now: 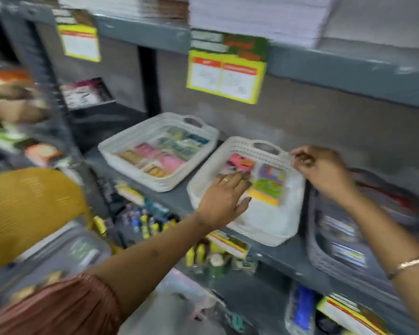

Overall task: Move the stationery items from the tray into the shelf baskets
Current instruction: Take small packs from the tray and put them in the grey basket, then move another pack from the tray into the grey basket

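Note:
Two white baskets stand on the grey shelf. The middle basket [271, 221] holds a few colourful packets [269, 182] at its far end. My left hand [224, 197] lies flat inside it, fingers spread over a packet, holding nothing that I can make out. My right hand [322, 169] pinches the basket's far right rim beside the handle. The left basket [121, 151] is filled with several pink, green and tan packets. A clear tray [65, 250] sits at lower left, blurred. The whole view is motion-blurred.
A dark grey basket [336, 252] with packets stands at the right of the shelf. Yellow price tags [225, 76] hang from the shelf above, under paper stacks. Small bottles and glue sticks crowd the shelf below. A yellow woven object [27, 209] is at left.

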The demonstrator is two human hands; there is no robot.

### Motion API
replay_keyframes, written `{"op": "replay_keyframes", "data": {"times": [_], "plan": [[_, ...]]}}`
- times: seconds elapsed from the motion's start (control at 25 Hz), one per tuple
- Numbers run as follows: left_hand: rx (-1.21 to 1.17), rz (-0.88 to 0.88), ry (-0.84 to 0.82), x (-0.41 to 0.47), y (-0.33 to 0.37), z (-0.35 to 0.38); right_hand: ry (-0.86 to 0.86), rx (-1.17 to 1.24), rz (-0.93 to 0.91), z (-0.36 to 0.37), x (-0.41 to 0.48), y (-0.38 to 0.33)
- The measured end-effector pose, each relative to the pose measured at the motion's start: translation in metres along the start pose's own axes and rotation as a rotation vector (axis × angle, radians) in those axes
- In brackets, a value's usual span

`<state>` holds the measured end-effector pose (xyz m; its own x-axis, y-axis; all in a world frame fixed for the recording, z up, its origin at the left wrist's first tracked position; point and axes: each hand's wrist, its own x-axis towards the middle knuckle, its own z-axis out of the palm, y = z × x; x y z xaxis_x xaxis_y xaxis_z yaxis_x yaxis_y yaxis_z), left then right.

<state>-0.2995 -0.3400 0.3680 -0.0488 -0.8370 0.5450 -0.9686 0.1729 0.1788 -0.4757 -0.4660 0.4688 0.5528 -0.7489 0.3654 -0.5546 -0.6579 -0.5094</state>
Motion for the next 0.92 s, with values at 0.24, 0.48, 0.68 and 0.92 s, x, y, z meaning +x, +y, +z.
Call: {"op": "replay_keyframes", "data": {"times": [0.24,0.48,0.68,0.92], "plan": [[0.167,-0.458,0.105,-0.14,-0.158,-0.069,-0.167,0.23,-0.339,0.147,0.019,-0.188],[0.232,-0.94,-0.086,-0.329,-0.283,-0.071,-0.605,0.175,-0.407,0.362,-0.01,-0.276],[0.16,-1.182,-0.244,-0.439,-0.308,-0.017,-0.937,0.018,-0.336,0.522,-0.044,-0.253],[0.074,-1.25,-0.485,-0.507,-0.301,0.086,-1.158,-0.172,-0.443,0.663,-0.082,-0.217]]}}
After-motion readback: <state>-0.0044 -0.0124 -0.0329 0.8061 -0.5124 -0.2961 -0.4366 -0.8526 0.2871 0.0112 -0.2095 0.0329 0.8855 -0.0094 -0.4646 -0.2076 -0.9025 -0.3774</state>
